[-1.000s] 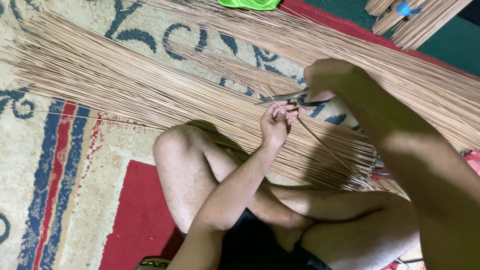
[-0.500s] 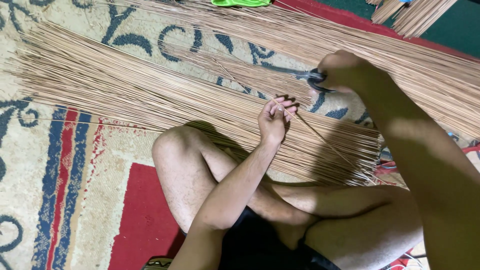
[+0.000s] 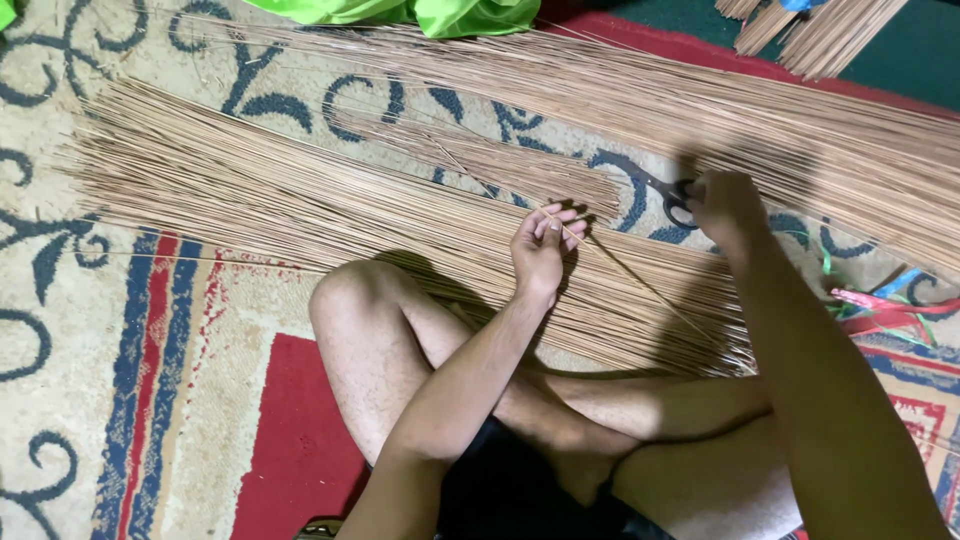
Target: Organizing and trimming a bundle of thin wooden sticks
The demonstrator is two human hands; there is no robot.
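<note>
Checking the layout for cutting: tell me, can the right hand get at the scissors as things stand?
Probably yes: the right hand already rests at the dark scissors on the rug, nothing lying between them. The left hand pinches one thin stick well clear of them.

The right hand [image 3: 725, 205] covered most of the scissors [image 3: 672, 197]. The green cloth [image 3: 400, 12] and a stick bundle [image 3: 810, 30] ran off the top edge.

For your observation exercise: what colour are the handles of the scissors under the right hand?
Black. The scissors show best in the head view, at the right hand.
</note>
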